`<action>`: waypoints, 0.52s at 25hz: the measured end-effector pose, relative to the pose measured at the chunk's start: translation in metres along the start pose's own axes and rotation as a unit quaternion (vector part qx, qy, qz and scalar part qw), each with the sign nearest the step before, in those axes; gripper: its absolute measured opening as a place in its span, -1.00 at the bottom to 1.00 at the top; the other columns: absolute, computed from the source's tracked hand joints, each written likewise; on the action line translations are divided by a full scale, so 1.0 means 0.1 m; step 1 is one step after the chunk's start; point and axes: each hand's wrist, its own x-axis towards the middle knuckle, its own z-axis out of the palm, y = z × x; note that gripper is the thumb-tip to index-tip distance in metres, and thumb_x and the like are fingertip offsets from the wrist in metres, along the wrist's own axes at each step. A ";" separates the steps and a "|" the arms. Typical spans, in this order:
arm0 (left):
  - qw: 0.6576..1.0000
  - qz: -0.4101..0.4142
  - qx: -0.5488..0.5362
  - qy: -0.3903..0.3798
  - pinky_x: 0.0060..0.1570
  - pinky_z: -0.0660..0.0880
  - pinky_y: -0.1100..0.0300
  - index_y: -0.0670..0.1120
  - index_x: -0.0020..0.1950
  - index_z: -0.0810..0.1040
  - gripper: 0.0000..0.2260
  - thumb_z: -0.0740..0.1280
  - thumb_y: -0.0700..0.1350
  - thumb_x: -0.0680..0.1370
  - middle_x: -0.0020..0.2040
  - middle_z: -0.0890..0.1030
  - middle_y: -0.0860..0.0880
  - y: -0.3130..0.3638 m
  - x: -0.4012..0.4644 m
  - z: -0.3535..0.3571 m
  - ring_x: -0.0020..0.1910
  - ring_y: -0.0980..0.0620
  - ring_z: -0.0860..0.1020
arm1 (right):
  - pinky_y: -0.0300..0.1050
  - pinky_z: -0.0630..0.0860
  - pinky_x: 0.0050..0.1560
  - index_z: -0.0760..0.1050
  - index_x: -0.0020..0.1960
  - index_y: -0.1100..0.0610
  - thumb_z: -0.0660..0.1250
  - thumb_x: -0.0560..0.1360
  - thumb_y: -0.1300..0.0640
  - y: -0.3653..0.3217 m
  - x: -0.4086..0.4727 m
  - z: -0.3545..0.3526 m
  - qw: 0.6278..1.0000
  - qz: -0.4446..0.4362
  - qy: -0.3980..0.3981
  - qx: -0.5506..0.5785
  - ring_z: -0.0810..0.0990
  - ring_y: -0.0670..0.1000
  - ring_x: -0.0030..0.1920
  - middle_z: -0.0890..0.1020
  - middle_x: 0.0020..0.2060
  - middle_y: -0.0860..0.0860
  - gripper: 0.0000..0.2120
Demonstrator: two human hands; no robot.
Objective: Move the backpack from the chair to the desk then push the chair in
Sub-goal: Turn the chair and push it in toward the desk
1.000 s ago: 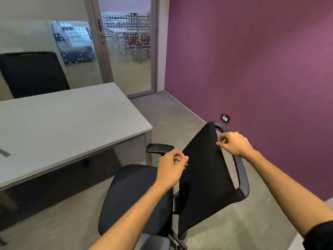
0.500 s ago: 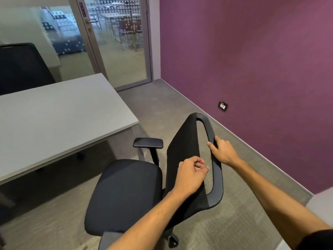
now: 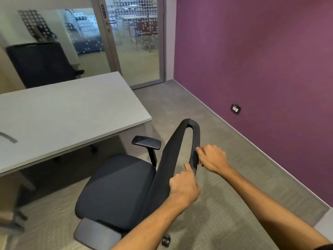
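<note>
Black chair (image 3: 119, 188) (seat toward desk (image 3: 72, 112)), both hands (image 3: 183, 188) on backrest

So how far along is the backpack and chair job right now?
Done: the chair seat is bare; no backpack in view, so its place on the desk can't be confirmed. In hand: left hand and right hand grip the backrest. Left: pushing the chair in.

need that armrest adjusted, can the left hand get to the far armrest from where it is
Probably yes: the left hand rests on the chair backrest, and the far armrest sits just beyond, with nothing between except the backrest edge to reach around.
</note>
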 end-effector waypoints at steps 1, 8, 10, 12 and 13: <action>1.000 0.004 0.006 0.012 -0.18 0.41 0.02 -0.13 0.38 0.20 -0.48 0.32 -0.06 0.49 0.08 0.63 -0.17 -0.15 -0.05 -0.03 0.04 -0.22 0.62 | -0.05 0.46 -0.30 0.54 -0.23 0.12 0.15 0.54 0.01 -0.12 0.04 0.01 0.997 -0.021 0.049 -0.055 0.64 0.17 -0.28 0.63 -0.38 0.07 -0.70; 0.998 0.023 -0.052 0.007 -0.19 0.51 -0.03 -0.05 0.22 0.30 -0.58 0.33 -0.08 0.40 -0.01 0.62 -0.14 -1.08 -0.34 -0.37 -0.09 -0.25 0.61 | 0.16 0.08 0.48 0.55 0.27 0.02 0.26 0.50 0.11 -0.81 0.55 0.23 0.875 -0.315 -0.137 -0.343 0.44 0.05 0.33 0.58 0.23 0.01 -0.66; 0.998 0.030 -0.053 -0.008 -0.14 0.53 -0.05 -0.03 0.20 0.30 -0.59 0.33 -0.07 0.40 -0.01 0.62 -0.13 -1.32 -0.39 -0.47 -0.08 -0.25 0.60 | 0.16 0.02 0.51 0.55 0.24 0.01 0.23 0.48 0.12 -0.89 0.59 0.32 0.872 -0.346 -0.133 -0.321 0.49 0.03 0.28 0.62 0.17 -0.02 -0.65; 0.998 0.036 -0.052 -0.020 -0.14 0.51 -0.03 -0.01 0.19 0.30 -0.59 0.33 -0.08 0.39 -0.02 0.62 -0.11 -1.57 -0.45 -0.55 -0.07 -0.23 0.59 | 0.12 0.05 0.51 0.53 0.22 0.03 0.21 0.43 0.16 -0.98 0.55 0.41 0.859 -0.386 -0.122 -0.313 0.52 0.04 0.24 0.62 0.14 -0.01 -0.62; 0.997 0.039 -0.052 -0.029 -0.15 0.49 -0.01 0.01 0.21 0.30 -0.57 0.33 -0.07 0.39 -0.02 0.62 -0.10 -1.72 -0.48 -0.60 -0.07 -0.21 0.59 | 0.10 0.08 0.51 0.52 0.20 0.03 0.21 0.40 0.17 -1.04 0.53 0.46 0.851 -0.405 -0.114 -0.313 0.54 0.06 0.21 0.62 0.13 0.00 -0.62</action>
